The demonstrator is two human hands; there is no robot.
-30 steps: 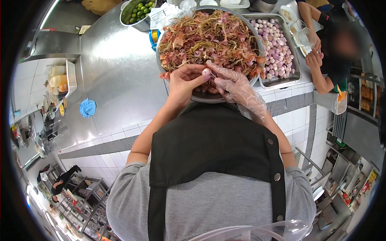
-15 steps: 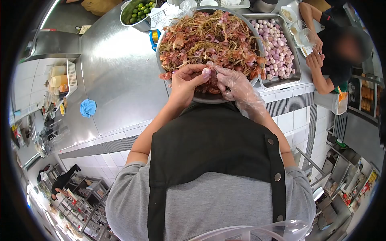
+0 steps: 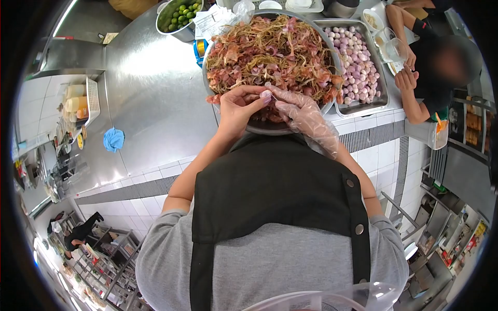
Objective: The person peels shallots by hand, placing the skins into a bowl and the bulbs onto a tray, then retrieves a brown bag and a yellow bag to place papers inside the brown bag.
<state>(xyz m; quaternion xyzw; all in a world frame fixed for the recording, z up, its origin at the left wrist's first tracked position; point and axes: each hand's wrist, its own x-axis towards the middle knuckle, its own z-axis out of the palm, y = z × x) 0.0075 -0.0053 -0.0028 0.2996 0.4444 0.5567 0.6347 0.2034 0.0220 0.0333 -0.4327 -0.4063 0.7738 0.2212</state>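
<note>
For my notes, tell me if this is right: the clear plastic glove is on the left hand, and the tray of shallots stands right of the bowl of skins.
Wrong hand: the head view shows the clear plastic glove on the right hand, while the left hand is bare. The tray of shallots does stand right of the bowl of skins.

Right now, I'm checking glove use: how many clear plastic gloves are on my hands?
1: the clear glove covers your right hand, over the bowl of skins. Your left hand is bare.
</note>
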